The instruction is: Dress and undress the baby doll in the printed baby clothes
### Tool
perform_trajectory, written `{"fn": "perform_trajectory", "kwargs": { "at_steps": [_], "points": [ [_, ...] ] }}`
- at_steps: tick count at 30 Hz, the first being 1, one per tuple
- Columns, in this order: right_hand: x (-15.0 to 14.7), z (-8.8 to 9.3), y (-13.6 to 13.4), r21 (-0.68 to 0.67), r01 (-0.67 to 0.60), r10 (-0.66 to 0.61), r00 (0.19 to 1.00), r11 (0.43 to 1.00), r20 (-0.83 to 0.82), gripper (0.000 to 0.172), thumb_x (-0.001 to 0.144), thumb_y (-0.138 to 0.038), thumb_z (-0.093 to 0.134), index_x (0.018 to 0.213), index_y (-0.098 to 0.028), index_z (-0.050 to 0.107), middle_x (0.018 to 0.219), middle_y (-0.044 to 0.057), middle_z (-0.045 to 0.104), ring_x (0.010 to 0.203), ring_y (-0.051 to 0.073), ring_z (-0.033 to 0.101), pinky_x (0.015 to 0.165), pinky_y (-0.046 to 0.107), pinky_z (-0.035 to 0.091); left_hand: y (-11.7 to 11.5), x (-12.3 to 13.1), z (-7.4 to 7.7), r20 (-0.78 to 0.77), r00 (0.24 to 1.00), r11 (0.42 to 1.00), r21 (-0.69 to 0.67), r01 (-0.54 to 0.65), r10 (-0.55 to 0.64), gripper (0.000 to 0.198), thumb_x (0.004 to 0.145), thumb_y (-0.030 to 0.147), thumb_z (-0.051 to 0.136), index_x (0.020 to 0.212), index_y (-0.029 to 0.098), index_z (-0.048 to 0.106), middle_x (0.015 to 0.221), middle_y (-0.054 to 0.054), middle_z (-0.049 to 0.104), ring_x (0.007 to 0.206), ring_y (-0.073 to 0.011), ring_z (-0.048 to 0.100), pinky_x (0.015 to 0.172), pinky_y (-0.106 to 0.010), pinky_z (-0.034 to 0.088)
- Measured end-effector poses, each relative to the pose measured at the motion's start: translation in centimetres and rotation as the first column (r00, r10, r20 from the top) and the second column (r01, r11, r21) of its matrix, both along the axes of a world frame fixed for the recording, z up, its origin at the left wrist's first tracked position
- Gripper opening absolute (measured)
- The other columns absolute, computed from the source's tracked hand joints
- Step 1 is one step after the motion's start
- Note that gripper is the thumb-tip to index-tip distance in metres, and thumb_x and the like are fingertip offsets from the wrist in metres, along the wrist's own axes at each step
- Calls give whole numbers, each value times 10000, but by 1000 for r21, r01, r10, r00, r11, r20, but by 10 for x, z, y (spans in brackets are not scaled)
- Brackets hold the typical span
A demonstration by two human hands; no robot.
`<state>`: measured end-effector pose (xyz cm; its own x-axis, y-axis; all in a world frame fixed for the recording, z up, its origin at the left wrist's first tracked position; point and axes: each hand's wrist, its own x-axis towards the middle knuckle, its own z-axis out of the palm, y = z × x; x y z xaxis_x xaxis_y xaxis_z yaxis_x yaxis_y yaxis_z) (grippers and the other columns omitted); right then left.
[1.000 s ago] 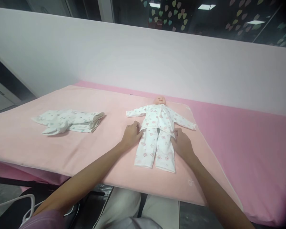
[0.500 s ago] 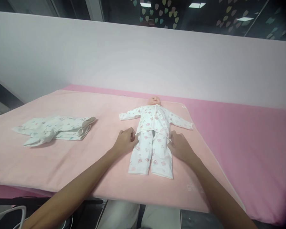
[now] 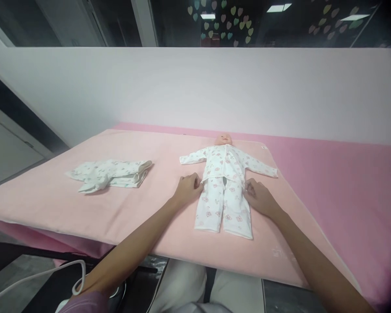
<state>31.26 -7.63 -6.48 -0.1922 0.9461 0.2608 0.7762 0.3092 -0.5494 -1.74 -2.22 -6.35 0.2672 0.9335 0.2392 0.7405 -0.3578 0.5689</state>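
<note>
A baby doll [image 3: 223,139] lies on its back, dressed in a white long-sleeved baby top [image 3: 224,161] with a small pink print. Matching white baby pants [image 3: 209,208] cover its legs, their waist tucked beneath the top's hem. My left hand [image 3: 188,190] is closed on the side of the pants, close under the hem. Across from it, my right hand [image 3: 260,198] pinches the pants' other side at the waist. The fingertips of both hands are partly hidden. Both sleeves of the top are spread outward.
A folded white patterned baby garment [image 3: 111,174] lies to the left on the peach mat [image 3: 150,148]. Pink cloth [image 3: 345,195] covers the table to the right. A white wall [image 3: 215,87] rises behind, and a white cable [image 3: 35,276] hangs near my left forearm.
The camera view has shifted, so everything appears further right. Both hands stay at the sides of the pants' waist, with only slight finger movement.
</note>
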Motion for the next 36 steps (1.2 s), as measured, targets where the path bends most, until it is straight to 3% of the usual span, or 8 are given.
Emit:
{"fn": "perform_trajectory", "kwargs": {
  "at_steps": [6,8,11,16,19,23,29,36],
  "points": [
    [-10,16,-21,43,49,-48,998,998,-35,70,968,-310,607,981,-261,559,770,-6,605,733,223,571,683,342,426,-24,-5,12,13,1000,1000,-22,19,-19,209,989,407,598,922,233,503,890,-3,695,829,-232,613,936,-434,399],
    [-23,26,-43,94,44,-39,998,995,-53,102,980,-326,630,1046,-264,585,865,13,646,798,236,599,731,361,452,-49,-10,15,29,999,999,-27,28,-27,204,1014,421,575,958,231,527,940,-19,704,876,-245,623,934,-437,407],
    [-55,34,-82,188,-111,115,993,976,-10,152,999,-313,645,1134,-267,593,1026,48,677,948,265,626,856,409,475,-95,-19,14,42,996,996,-14,83,-82,207,1038,434,560,1025,228,570,963,-26,705,903,-247,633,926,-434,425],
    [-107,14,-117,237,-251,225,965,939,134,208,993,-261,675,1184,-254,593,1142,82,670,1090,309,595,964,462,450,-151,-33,2,26,983,981,79,177,-179,372,976,438,695,1289,264,596,1251,-46,692,1147,-280,589,1031,-444,430],
    [-119,-7,-114,274,-183,163,982,944,94,181,981,-283,693,1121,-241,587,1075,76,664,1024,300,587,943,459,457,-157,-35,-3,-3,978,973,103,207,-207,438,933,406,758,1321,275,602,1314,-46,666,1199,-286,552,1064,-448,424],
    [-116,-20,-109,295,-168,158,986,941,60,114,980,-169,613,1058,-241,573,918,35,637,935,269,573,965,455,452,-151,-33,-8,-32,985,978,120,172,-170,301,941,254,704,1234,261,634,1263,-45,674,1146,-277,552,1008,-442,437],
    [-114,-20,-113,310,-140,151,989,940,-9,248,911,-72,573,1084,-250,564,887,17,627,940,261,589,992,453,467,-152,-33,-14,10,988,971,190,147,-151,161,977,175,601,1123,237,628,1104,-39,690,1041,-252,573,940,-412,440],
    [-116,-12,-117,331,-131,151,988,934,-35,342,859,-101,604,1157,-267,579,885,-7,653,929,247,641,1237,572,334,-156,-35,-11,54,975,956,216,199,-215,162,955,186,618,1108,239,606,808,22,587,806,-197,578,849,-369,448]
  ]
}}
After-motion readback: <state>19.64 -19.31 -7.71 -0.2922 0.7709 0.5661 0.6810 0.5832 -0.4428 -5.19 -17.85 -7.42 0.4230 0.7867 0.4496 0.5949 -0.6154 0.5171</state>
